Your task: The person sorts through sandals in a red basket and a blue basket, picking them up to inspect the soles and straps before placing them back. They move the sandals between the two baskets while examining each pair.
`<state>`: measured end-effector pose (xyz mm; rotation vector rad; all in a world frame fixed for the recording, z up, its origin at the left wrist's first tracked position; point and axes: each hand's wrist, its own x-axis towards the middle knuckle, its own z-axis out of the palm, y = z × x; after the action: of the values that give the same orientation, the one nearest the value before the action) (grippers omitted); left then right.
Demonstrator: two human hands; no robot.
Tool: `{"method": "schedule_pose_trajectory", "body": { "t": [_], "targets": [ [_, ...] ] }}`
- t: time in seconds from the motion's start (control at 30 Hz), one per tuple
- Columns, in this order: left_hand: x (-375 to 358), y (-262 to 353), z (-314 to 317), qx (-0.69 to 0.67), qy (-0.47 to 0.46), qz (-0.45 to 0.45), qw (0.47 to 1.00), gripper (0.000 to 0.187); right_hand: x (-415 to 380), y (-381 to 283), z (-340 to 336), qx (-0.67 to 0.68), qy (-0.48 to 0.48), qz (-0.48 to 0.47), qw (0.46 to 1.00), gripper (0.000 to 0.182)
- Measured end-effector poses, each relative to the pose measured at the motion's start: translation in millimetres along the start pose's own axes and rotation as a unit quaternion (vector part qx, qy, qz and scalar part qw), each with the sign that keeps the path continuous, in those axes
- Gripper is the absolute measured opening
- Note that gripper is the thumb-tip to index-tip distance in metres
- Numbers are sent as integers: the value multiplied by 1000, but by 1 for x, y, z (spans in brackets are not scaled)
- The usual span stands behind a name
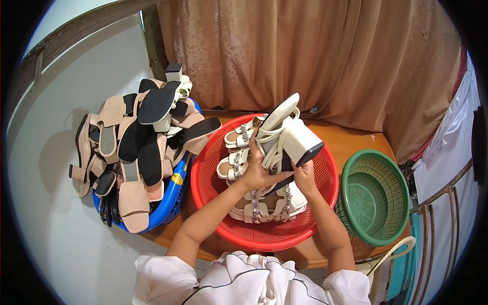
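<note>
Head view | left hand (259, 174), right hand (305, 178): fingers grasping white sandals (300, 140) | three baskets (264, 238)

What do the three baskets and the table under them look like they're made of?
Red basket: likely plastic, slightly glossy, with molded mesh walls. Blue basket: probably plastic too, smooth with a shiny rim. Green basket: seemingly plastic, judging by its sheen and fine lattice. Table: perhaps varnished wood, orange-brown with a soft shine.
</note>
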<state>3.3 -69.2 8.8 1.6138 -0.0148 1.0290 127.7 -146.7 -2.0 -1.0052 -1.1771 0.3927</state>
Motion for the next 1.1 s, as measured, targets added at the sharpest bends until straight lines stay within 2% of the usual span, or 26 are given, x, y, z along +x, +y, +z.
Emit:
{"method": "schedule_pose_trajectory", "body": {
  "t": [0.17,0.27,0.37,0.47,0.57,0.67,0.77,0.9,0.93,1.03,1.07,1.1],
  "targets": [
    [1,5,4,-33,17,-6,999,90,1,9,-4,-77,14,-22,997,18],
    [-1,-4,5,-5,56,19,998,91,3,-4,-1,-103,31,8,994,16],
    [-1,-19,-2,-42,30,-33,998,105,2,-2,-3,-109,49,48,992,15],
    [0,-10,2,-47,40,-29,998,106,3,-11,2,-86,54,45,994,14],
    [0,-5,5,-60,62,2,996,105,5,-8,2,-111,44,-14,993,16],
    [1,0,4,-83,66,-6,994,103,5,-17,-1,-139,15,-7,990,18],
    [2,1,0,-80,86,-5,993,101,3,-5,0,-145,25,-98,984,24],
    [7,6,-8,-99,106,-11,989,94,7,-25,-3,-136,-60,-127,981,38],
    [6,6,-9,-134,122,-35,983,92,7,-27,-2,-141,-71,-139,978,40],
    [7,7,-10,-180,170,-42,968,78,8,-28,-2,-193,-114,-170,960,48],
    [8,4,-13,-153,174,-20,973,75,8,-31,-2,-205,-124,-181,954,49],
    [8,4,-15,-166,170,-25,971,79,8,-32,-1,-218,-132,-192,948,49]
  ]
}}
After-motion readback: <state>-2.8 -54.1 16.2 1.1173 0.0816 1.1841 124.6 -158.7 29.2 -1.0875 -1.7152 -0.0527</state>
